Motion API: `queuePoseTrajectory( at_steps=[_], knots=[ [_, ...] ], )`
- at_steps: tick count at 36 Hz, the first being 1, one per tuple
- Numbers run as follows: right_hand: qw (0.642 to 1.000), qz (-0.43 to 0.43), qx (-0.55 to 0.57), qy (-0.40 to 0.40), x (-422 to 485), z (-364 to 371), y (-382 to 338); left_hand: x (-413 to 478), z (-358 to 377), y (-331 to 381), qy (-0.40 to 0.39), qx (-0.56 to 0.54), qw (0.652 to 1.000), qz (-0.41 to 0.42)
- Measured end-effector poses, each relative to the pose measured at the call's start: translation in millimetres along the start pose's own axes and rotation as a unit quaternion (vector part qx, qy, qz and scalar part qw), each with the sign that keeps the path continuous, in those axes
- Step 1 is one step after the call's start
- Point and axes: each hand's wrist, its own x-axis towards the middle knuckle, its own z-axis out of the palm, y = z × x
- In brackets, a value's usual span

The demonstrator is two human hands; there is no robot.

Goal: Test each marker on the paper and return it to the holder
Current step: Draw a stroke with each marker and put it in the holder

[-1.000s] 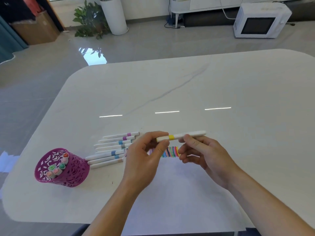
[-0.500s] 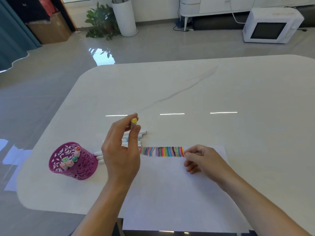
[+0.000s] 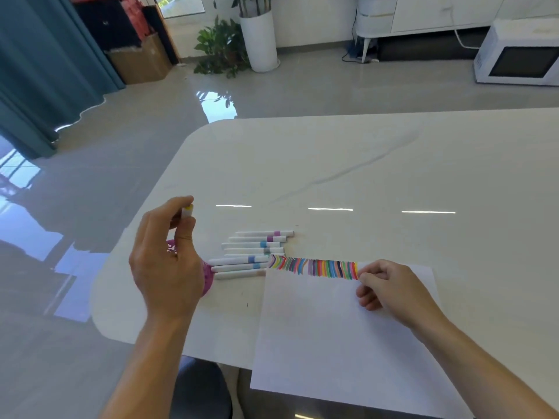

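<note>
On my screen the printing on the white barrels is too small to read. My left hand (image 3: pixel 165 264), at middle left of the frame, grips one yellow marker (image 3: pixel 188 208) upright between thumb and fingers, its yellow end on top. It hovers over the single purple holder (image 3: pixel 208 278), which it mostly hides, close to the rounded left corner of the table (image 3: pixel 363 164). Just right of the holder I count about eight markers (image 3: pixel 257 251) lying side by side. One sheet of paper (image 3: pixel 332 343) hangs over the near table edge at lower centre, with a band of colour strokes (image 3: pixel 317 267) along its top. My right hand (image 3: pixel 390 285) rests on the paper, fingers loosely curled and holding nothing. The upper right of the table is wide bare surface.
</note>
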Motion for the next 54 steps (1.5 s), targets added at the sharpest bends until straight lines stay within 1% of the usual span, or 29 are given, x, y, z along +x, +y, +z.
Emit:
queuePoseTrajectory(
  at_steps=[8,13,33,37,40,43,47,50,52,54],
  knots=[
    [1.000,0.001,-0.008,0.001,2,-1,2,-2,-17,-16,-0.074,0.057,0.987,-0.128],
    [1.000,0.004,-0.002,0.000,3,-1,3,-3,-19,-23,-0.096,0.085,0.976,-0.175],
    [1.000,0.000,-0.019,0.007,5,1,3,-7,-11,-24,-0.150,0.191,0.938,-0.248],
    [1.000,0.000,-0.020,0.007,5,1,3,-8,-7,-21,-0.154,0.189,0.939,-0.243],
    [1.000,0.000,-0.021,0.007,5,1,3,-8,-3,-16,-0.141,0.191,0.947,-0.216],
    [1.000,0.002,-0.018,0.007,5,1,3,-9,0,-9,-0.131,0.193,0.960,-0.154],
    [1.000,0.004,-0.019,0.007,5,0,3,-17,11,4,-0.140,0.181,0.972,-0.048],
    [1.000,0.006,-0.016,0.005,6,-1,2,-25,23,13,-0.183,0.149,0.971,-0.022],
    [1.000,0.011,-0.009,0.003,6,-2,2,-32,31,15,-0.237,0.135,0.961,-0.041],
    [1.000,0.015,-0.005,0.006,6,-4,2,-39,38,13,-0.299,0.137,0.942,-0.065]
  ],
)
